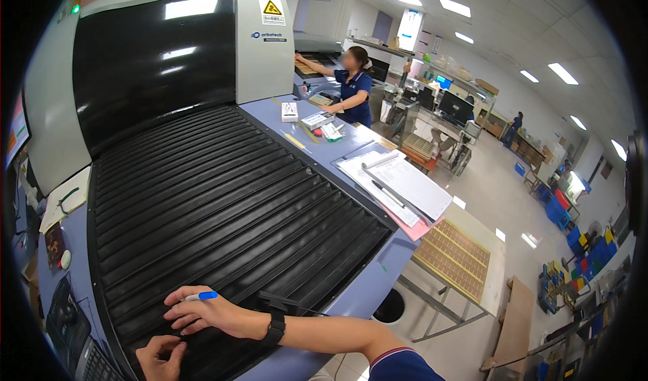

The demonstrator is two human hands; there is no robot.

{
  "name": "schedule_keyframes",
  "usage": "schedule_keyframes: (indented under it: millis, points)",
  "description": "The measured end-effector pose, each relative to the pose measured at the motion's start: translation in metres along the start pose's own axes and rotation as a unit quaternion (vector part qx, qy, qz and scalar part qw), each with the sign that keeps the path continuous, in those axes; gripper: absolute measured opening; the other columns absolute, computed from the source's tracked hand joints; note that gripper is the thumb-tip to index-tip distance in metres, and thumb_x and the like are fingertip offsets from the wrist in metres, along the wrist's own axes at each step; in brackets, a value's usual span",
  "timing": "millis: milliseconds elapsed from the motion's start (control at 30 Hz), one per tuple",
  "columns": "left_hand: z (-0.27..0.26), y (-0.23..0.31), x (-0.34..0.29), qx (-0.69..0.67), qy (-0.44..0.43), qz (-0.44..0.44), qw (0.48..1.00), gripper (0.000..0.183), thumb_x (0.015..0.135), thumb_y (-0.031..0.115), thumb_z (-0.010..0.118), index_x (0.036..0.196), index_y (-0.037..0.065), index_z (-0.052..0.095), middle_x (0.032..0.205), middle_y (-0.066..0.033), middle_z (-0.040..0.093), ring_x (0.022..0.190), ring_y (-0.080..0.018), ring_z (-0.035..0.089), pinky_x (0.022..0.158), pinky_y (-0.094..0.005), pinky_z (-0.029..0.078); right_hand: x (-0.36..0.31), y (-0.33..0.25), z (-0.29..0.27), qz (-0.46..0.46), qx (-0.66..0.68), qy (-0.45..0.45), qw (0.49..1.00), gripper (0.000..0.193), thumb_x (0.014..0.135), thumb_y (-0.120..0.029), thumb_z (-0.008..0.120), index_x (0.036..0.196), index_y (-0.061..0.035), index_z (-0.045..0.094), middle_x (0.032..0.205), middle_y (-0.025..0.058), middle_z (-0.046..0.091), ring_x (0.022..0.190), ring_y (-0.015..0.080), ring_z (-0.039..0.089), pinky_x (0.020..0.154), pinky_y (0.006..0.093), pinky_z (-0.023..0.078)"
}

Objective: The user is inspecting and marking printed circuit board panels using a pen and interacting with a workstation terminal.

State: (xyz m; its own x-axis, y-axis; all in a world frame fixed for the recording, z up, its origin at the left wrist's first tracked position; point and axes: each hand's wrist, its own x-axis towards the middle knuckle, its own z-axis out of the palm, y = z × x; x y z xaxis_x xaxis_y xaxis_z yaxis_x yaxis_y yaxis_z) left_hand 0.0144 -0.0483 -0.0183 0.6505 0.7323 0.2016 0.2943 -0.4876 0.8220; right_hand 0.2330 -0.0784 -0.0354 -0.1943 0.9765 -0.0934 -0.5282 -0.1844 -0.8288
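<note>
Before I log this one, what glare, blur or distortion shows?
Head view: ceiling lights leave bright reflections on the black cover and floor; head view: fisheye curves straight edges and blackens corners; head view: the right hand shows no obvious motion blur.

Rectangular ceiling lights (563,74) shine above white walls (540,105) and glossy floor (487,172).
</note>
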Motion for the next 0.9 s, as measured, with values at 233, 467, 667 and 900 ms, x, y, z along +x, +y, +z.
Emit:
schedule_keyframes:
  millis: [233, 467, 667, 900]
  points:
    - [0.011, -0.034, -0.001, 0.016, 0.046, 0.061, 0.997, 0.014, 0.078, 0.001, 0.078, 0.086, -0.001, 0.066, 0.071, -0.0117, 0.072, 0.068, -0.0161, 0.073, 0.06, -0.025, 0.054, 0.004, 0.007, 0.004, 0.039, 0.042, -0.031, 0.998, 0.037, 0.098, -0.017, 0.058, 0.131, -0.0007, 0.053, 0.121, 0.0164, 0.064, 0.108, 0.0254, 0.065, 0.093, 0.0402, 0.056]
    - [-0.003, -0.032, -0.003, 0.037, -0.001, 0.064, 0.997, 0.016, 0.085, 0.013, 0.078, 0.097, 0.004, 0.071, 0.08, -0.0088, 0.074, 0.069, -0.0162, 0.073, 0.061, -0.0281, 0.056, 0.003, -0.009, 0.024, 0.073, 0.039, 0.015, 0.996, 0.035, 0.098, -0.011, 0.052, 0.13, 0.0033, 0.052, 0.125, 0.0256, 0.062, 0.112, 0.0328, 0.065, 0.098, 0.0457, 0.054]
    - [0.001, -0.034, 0.002, -0.002, 0.001, 0.106, 0.994, 0.012, 0.087, 0.012, 0.075, 0.095, 0.005, 0.069, 0.072, -0.0065, 0.07, 0.063, -0.0156, 0.07, 0.057, -0.0257, 0.054, -0.006, -0.018, 0.022, 0.033, 0.009, 0.045, 0.998, 0.035, 0.095, -0.011, 0.054, 0.127, 0.0052, 0.053, 0.12, 0.0288, 0.063, 0.107, 0.0357, 0.067, 0.092, 0.0469, 0.057]
    - [-0.013, -0.055, -0.003, 0.04, 0.117, 0.156, 0.98, 0.012, 0.085, 0.011, 0.074, 0.089, 0.006, 0.064, 0.067, -0.0068, 0.067, 0.058, -0.0198, 0.069, 0.053, -0.0304, 0.053, 0.009, -0.025, 0.005, -0.039, -0.055, 0.08, 0.994, 0.046, 0.095, -0.02, 0.057, 0.134, 0.0027, 0.048, 0.125, 0.0249, 0.062, 0.105, 0.0312, 0.068, 0.091, 0.0442, 0.056]
